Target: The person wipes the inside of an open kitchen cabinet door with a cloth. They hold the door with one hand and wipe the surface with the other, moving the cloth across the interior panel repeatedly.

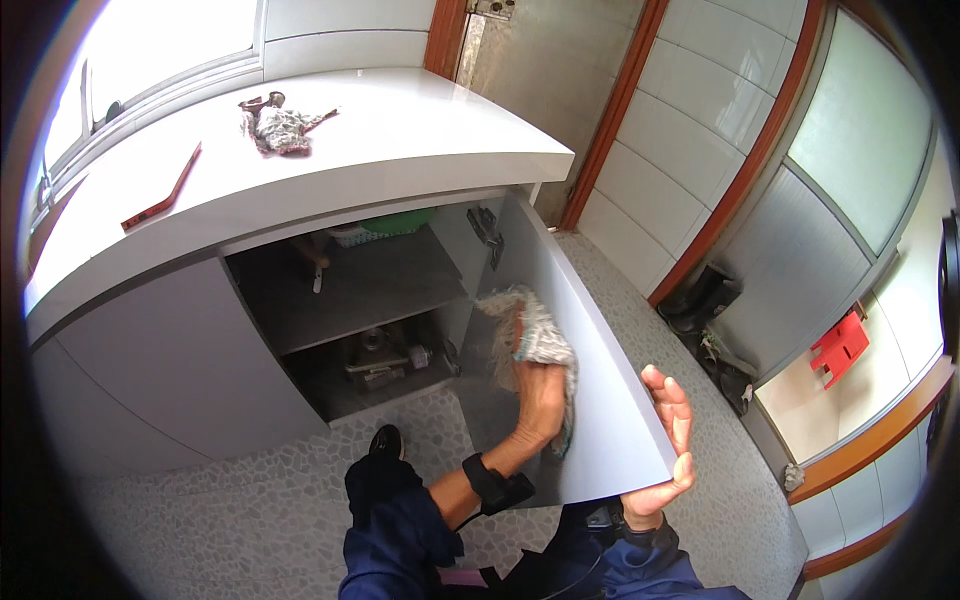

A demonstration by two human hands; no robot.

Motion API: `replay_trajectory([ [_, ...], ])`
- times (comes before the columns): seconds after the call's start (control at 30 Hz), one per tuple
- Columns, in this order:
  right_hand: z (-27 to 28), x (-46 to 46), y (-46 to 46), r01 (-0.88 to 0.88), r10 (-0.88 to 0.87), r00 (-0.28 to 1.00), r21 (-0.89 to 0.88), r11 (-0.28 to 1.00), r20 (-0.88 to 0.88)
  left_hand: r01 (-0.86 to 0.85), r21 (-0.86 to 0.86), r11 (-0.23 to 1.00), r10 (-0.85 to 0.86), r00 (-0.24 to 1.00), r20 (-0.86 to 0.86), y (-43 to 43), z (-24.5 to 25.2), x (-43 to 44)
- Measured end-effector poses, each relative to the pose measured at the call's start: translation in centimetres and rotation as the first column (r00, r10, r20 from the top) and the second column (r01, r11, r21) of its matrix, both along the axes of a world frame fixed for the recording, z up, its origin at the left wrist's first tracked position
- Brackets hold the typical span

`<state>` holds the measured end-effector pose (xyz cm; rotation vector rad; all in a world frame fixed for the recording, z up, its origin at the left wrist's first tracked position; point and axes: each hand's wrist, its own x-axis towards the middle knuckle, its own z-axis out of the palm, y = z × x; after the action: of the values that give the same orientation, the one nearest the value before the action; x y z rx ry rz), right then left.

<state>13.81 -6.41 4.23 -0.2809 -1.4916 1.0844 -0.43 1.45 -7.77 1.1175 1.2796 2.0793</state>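
My left hand presses a shaggy grey cleaning cloth flat against the inner face of an open grey cabinet door. Most of its fingers are hidden by the cloth. At the door's free edge, my right hand holds the corner, with fingers along the outer side. Behind the door, the cabinet's upper shelf carries a green item and a white-handled object. A kitchen scale or similar device sits on the dark lower level, beside a small jar.
On the white countertop lie a crumpled grey rag and a red-brown strip. Black rubber boots stand by the framed door at right. A red plastic stool is beyond it. My shoe is near the cabinet base.
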Motion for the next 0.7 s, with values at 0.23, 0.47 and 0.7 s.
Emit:
replay_trajectory([
  [0.23, -0.2, 0.0, 0.1, 0.02, -0.021, 1.0, 0.02, 1.0, 0.021, -0.053, 0.357, 0.933, 0.16, 0.948, -0.277, -2.6, 9.9, -0.8],
  [0.47, -0.2, 0.3, 0.6, 0.021, -0.024, 0.999, 0.054, 0.998, 0.047, -0.199, 0.365, 0.91, 0.305, 0.917, -0.259, 3.4, 9.1, -4.2],
  [0.7, -0.4, 0.0, 0.6, -0.069, 0.068, 0.995, -0.007, 0.998, -0.077, -0.065, 0.185, 0.981, 0.115, 0.956, -0.271, 7.7, 7.1, -8.1],
])
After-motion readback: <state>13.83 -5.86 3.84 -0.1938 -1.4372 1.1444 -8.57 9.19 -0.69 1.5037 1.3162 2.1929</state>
